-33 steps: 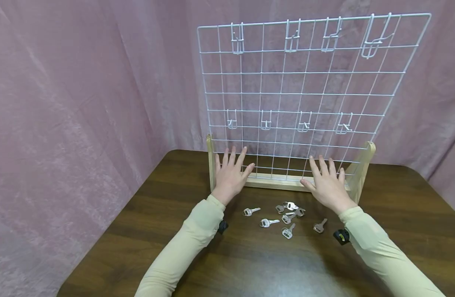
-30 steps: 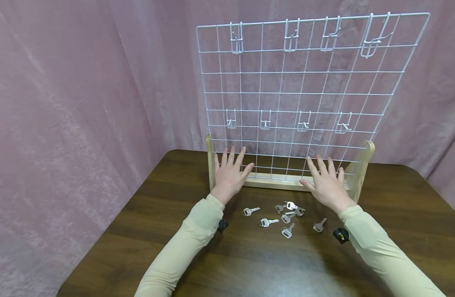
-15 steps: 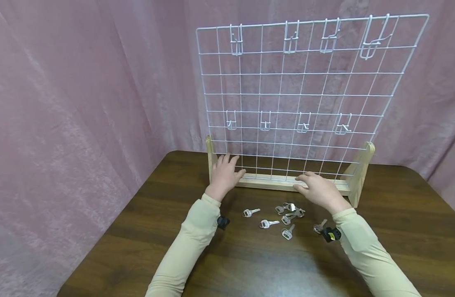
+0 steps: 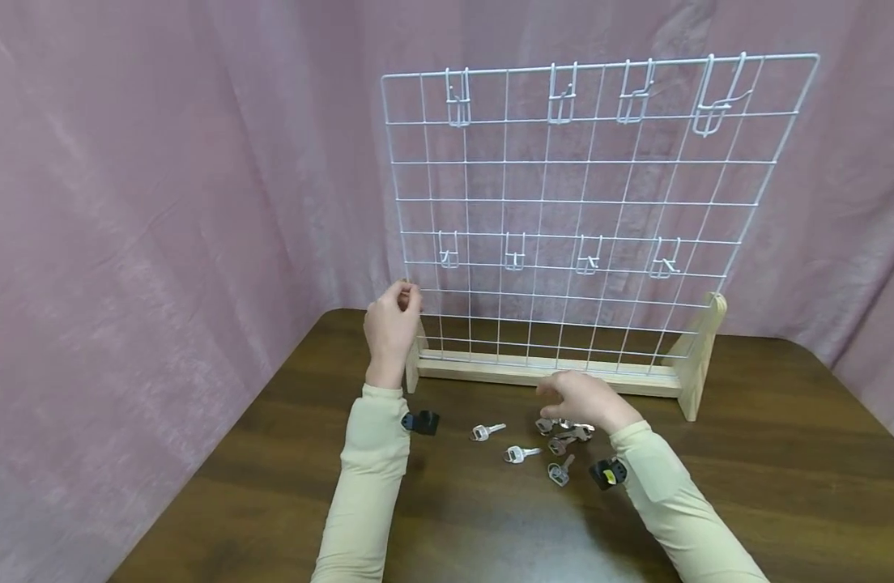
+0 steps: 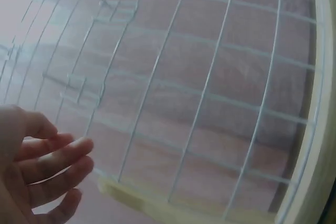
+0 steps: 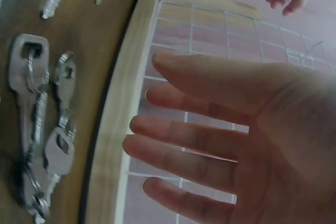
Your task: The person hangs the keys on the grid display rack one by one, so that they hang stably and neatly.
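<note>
My left hand [image 4: 390,328] is raised beside the left wooden post of a white wire grid rack [image 4: 523,201]. Its fingers [image 5: 55,174] curl loosely, with nothing held in them. Over the pile of keys hovers my right hand [image 4: 585,398], its fingers [image 6: 184,135] relaxed and apart, also holding nothing. Small silver keys with rings lie on the table: one key [image 4: 480,433] at the left, another key [image 4: 516,455] nearer me, and a third key [image 4: 559,473] below the pile. The right hand partly covers the piled keys [image 6: 59,150].
White wire hooks hang on the grid in two rows, an upper hook [image 4: 561,97] and a lower hook [image 4: 515,255] among them. A wooden base bar [image 4: 491,370] joins the posts, the right post [image 4: 702,356] standing on the brown table [image 4: 272,461]. Behind is a pink curtain [image 4: 163,202].
Both hands have left their spread pose before the grid. The left rose leftward and its fingers curled; the right came left and nearer me, over the keys. The head view shifted slightly.
</note>
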The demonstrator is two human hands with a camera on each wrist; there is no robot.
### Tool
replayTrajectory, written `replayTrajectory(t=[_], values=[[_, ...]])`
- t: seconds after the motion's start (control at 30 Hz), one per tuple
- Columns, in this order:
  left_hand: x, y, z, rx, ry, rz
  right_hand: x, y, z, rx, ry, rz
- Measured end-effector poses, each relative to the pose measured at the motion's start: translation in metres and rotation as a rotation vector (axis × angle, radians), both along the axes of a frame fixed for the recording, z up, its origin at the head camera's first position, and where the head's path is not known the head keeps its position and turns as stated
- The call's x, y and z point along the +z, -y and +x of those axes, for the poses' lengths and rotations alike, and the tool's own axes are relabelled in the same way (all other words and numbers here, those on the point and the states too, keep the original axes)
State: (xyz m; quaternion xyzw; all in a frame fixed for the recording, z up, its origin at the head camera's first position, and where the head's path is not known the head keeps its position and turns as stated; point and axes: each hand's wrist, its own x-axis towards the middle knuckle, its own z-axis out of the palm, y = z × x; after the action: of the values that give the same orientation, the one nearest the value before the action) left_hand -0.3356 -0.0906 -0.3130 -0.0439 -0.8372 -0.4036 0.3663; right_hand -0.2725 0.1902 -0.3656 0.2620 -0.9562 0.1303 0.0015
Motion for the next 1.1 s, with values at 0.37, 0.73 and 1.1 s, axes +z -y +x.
replayTrajectory(t=[0.37,0.73,1.1], values=[[-0.022,0.017,-0.013,-0.075,0.193,0.083,-0.017,0.008,0.004,-0.008,0.104,0.064],[-0.032,0.019,-0.017,-0.170,0.345,0.029,-0.030,0.012,0.001,0.065,0.046,0.082],[-0.032,0.020,-0.019,-0.165,0.343,0.014,-0.033,0.010,-0.002,0.087,0.046,0.065]])
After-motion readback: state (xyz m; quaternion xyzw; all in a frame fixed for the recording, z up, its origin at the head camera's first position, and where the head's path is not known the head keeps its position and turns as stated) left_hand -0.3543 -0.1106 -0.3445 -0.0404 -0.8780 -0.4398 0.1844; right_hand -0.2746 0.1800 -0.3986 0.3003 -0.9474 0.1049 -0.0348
